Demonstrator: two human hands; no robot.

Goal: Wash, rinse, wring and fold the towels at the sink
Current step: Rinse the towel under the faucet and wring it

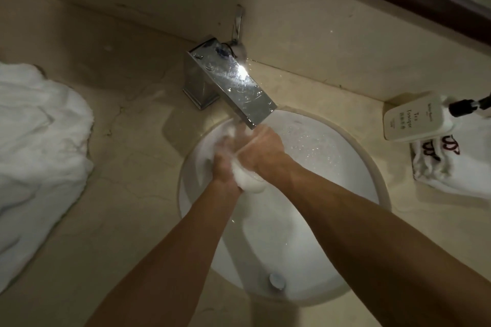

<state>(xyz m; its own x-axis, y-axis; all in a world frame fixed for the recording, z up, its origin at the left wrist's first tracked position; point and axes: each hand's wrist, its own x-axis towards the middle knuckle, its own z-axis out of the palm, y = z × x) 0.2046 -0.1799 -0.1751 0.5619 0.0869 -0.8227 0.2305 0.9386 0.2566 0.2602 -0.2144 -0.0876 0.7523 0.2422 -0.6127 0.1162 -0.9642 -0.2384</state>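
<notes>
Both hands meet over the white sink (358, 167), just under the end of the square chrome tap (233, 82), and between them they squeeze a small wet white towel (248, 180). The left hand (225, 164) grips the towel from the left with its fingers curled round the cloth; the right hand (261, 147) is clamped on the upper part of the same towel, its knuckles up and close beneath the spout. The fingers nearest the spout are blurred. A bunched end of the towel bulges out below the hands, over the basin. Droplets speckle the basin wall to the right of the hands, and the drain plug (276, 280) sits at the near side of the bowl. On the beige counter (119, 194) a heap of white towels (39, 146) lies well to the left of the sink. To the right stands a white pump bottle (409, 119), with a folded white cloth (451, 167) bearing dark red stitching just beside it.
</notes>
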